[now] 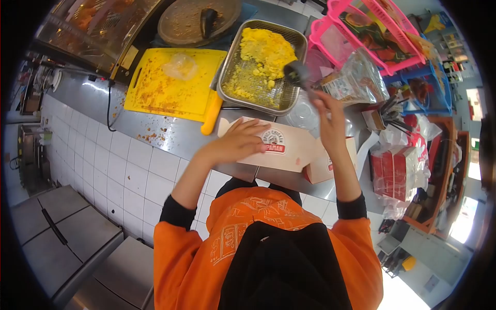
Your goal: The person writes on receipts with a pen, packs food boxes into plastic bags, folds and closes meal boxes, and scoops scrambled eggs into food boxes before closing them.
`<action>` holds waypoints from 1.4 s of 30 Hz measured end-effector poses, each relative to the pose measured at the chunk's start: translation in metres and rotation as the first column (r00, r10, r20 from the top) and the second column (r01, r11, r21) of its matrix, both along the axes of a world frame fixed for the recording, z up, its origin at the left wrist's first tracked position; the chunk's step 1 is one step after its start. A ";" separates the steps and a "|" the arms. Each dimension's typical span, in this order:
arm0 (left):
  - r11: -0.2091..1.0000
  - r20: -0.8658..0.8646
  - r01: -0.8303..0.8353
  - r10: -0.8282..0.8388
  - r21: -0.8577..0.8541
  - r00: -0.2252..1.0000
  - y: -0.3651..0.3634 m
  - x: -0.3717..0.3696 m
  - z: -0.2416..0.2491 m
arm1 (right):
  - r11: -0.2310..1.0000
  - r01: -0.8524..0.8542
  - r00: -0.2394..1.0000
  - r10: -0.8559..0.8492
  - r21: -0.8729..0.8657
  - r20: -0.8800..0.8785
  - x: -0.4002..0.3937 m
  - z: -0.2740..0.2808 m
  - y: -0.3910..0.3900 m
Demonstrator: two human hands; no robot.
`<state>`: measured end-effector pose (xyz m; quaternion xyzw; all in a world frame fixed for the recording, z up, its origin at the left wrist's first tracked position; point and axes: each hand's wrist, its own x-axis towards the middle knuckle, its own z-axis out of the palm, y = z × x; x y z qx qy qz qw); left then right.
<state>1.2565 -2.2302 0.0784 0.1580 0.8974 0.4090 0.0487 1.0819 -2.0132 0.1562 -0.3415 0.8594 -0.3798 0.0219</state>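
My right hand (329, 116) is closed round the handle of a black serving spoon (296, 74), slightly blurred. The spoon's head is over the right side of a metal tray (226, 93), next to a mound of crumbly yellow food (266, 49) that looks like scrambled egg. My left hand (235, 140) lies with fingers stretched out on the open lid of a printed cardboard food box (294, 147). The rest of the box stands at the right, near my right forearm. A clear plastic lid or bowl (304, 114) sits just beyond the box.
A crumb-strewn yellow cutting board (150, 93) lies left of the tray, with a yellow-handled knife (212, 114) along its right side. Behind it is a round wooden board (178, 23). Pink baskets (346, 31), plastic bags (356, 80) and stacked red boxes (395, 173) stand at the right.
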 end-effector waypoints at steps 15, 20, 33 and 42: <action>0.547 0.077 -0.756 0.825 -0.359 0.560 0.071 0.072 0.001 | 0.980 -0.148 0.988 0.142 0.132 0.059 0.101 -0.082 0.000; 0.366 0.369 -0.859 0.789 0.359 0.491 0.054 0.053 -0.014 | 0.981 0.031 0.922 0.045 -0.190 0.385 0.113 -0.102 -0.001; 0.430 0.757 -0.866 0.469 0.254 0.455 -0.013 0.033 0.049 | 0.986 -0.158 0.534 0.122 -0.043 0.837 0.042 -0.038 0.041; 0.746 0.389 -0.514 0.662 -0.423 0.641 0.030 0.048 0.038 | 0.964 -0.126 0.887 0.005 0.232 0.461 0.086 -0.053 0.008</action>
